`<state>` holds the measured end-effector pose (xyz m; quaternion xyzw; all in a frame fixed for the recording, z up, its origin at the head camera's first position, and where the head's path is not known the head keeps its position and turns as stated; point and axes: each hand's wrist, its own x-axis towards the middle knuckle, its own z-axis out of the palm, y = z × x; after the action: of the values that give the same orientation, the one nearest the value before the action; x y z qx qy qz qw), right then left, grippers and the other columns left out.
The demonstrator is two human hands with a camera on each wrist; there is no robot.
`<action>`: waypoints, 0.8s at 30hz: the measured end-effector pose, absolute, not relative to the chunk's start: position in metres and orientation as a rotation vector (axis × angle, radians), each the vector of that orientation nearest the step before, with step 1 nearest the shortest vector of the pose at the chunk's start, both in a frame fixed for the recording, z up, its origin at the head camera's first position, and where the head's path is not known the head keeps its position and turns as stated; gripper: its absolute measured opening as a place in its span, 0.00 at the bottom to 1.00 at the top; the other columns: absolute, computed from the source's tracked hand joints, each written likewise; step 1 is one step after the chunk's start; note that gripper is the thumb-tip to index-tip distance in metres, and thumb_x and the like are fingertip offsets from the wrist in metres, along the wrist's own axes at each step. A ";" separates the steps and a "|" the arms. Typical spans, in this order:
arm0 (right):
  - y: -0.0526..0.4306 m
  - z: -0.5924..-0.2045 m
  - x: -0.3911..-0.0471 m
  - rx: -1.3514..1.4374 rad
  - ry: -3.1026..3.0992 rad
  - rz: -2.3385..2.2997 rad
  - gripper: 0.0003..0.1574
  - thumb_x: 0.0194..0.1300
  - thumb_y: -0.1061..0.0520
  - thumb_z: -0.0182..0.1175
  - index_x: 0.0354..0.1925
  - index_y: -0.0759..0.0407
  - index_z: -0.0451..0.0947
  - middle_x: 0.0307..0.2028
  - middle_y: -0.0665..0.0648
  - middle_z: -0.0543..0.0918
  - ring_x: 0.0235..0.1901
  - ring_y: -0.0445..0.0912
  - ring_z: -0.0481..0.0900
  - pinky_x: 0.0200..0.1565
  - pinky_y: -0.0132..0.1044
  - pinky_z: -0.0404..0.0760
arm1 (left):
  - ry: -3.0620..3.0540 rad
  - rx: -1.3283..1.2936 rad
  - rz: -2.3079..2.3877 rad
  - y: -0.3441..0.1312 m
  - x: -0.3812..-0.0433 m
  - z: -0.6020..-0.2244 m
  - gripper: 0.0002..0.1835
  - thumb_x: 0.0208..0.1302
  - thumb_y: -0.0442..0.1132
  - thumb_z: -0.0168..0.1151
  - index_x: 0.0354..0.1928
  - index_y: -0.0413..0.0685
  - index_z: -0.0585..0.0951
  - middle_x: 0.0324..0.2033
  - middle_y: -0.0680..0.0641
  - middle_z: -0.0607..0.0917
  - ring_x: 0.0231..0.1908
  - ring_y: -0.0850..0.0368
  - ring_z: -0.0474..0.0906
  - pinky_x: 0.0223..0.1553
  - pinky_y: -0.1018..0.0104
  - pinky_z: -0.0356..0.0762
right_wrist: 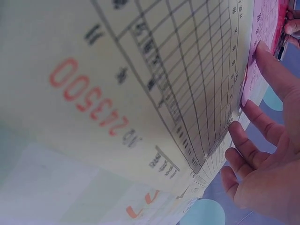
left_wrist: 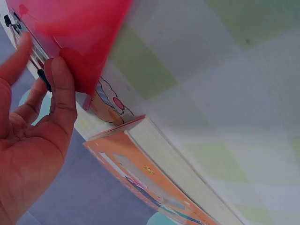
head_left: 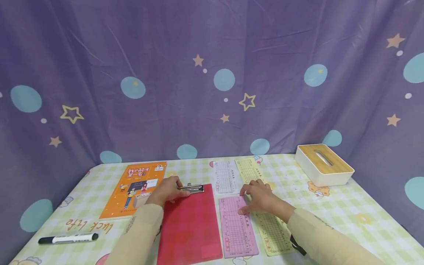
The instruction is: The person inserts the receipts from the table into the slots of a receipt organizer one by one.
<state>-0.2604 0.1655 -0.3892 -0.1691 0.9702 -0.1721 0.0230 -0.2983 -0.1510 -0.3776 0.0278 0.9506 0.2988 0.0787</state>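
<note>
A red clipboard (head_left: 190,224) with a metal clip (head_left: 195,188) lies in the middle of the table. My left hand (head_left: 169,189) holds the left end of the clip between thumb and fingers, seen close in the left wrist view. To the right of the board is a pink printed form (head_left: 236,228). My right hand (head_left: 261,198) reaches over it with spread, slightly bent fingers, the thumb at its right edge and the index fingertip by its top corner. Beneath this hand a yellow form (head_left: 273,233) is partly hidden; its red number shows in the right wrist view.
Behind the pink form lie a white form (head_left: 226,177) and another yellow one (head_left: 247,169). An orange book (head_left: 119,195) rests left of the clipboard, with a black-and-white marker (head_left: 67,239) in front. At the back right stands a tissue box (head_left: 324,165), near the purple curtain (head_left: 212,44).
</note>
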 end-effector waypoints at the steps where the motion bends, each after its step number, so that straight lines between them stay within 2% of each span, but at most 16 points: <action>1: 0.165 -0.389 -0.260 -0.522 3.003 -0.533 0.31 0.44 0.40 0.82 0.43 0.48 0.81 0.42 0.52 0.78 0.48 0.51 0.69 0.50 0.51 0.65 | 2.848 0.074 0.880 -0.150 -0.298 -0.378 0.19 0.60 0.41 0.76 0.40 0.37 0.75 0.30 0.44 0.77 0.24 0.53 0.76 0.28 0.63 0.80; 4: 0.165 -0.389 -0.260 -0.515 3.001 -0.533 0.30 0.44 0.40 0.82 0.42 0.49 0.81 0.41 0.51 0.78 0.47 0.51 0.69 0.50 0.51 0.65 | 2.868 0.068 0.818 -0.148 -0.299 -0.380 0.21 0.61 0.46 0.75 0.39 0.40 0.74 0.30 0.44 0.76 0.24 0.53 0.75 0.27 0.64 0.78; 10: 0.164 -0.390 -0.260 -0.468 2.988 -0.565 0.28 0.43 0.42 0.83 0.35 0.52 0.79 0.34 0.48 0.75 0.43 0.49 0.68 0.49 0.48 0.66 | 2.904 0.087 0.788 -0.145 -0.300 -0.382 0.19 0.62 0.46 0.74 0.37 0.41 0.74 0.26 0.45 0.75 0.21 0.53 0.72 0.24 0.65 0.73; 14: 0.164 -0.391 -0.261 -0.455 2.972 -0.625 0.25 0.42 0.45 0.84 0.28 0.51 0.77 0.28 0.48 0.74 0.37 0.47 0.67 0.44 0.44 0.67 | 2.916 0.091 0.771 -0.144 -0.301 -0.384 0.19 0.63 0.46 0.73 0.37 0.41 0.74 0.25 0.45 0.75 0.20 0.53 0.72 0.23 0.65 0.72; 20: 0.166 -0.391 -0.261 -0.616 2.964 -0.648 0.23 0.46 0.48 0.82 0.21 0.50 0.74 0.26 0.47 0.73 0.33 0.46 0.65 0.39 0.41 0.65 | 2.915 0.085 0.735 -0.145 -0.300 -0.383 0.19 0.64 0.46 0.72 0.39 0.40 0.75 0.25 0.44 0.75 0.22 0.53 0.72 0.25 0.64 0.72; 24: 0.170 -0.389 -0.262 -0.744 2.947 -0.746 0.18 0.51 0.53 0.80 0.23 0.51 0.76 0.24 0.47 0.74 0.30 0.44 0.66 0.36 0.38 0.66 | 2.922 0.102 0.713 -0.144 -0.301 -0.382 0.19 0.64 0.46 0.72 0.39 0.40 0.75 0.25 0.45 0.75 0.22 0.53 0.72 0.25 0.64 0.71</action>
<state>-0.2617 0.1703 -0.3891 -0.2376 0.9416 -0.2385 0.0061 -0.3008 -0.1439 -0.3821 0.0339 0.9688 0.2363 0.0660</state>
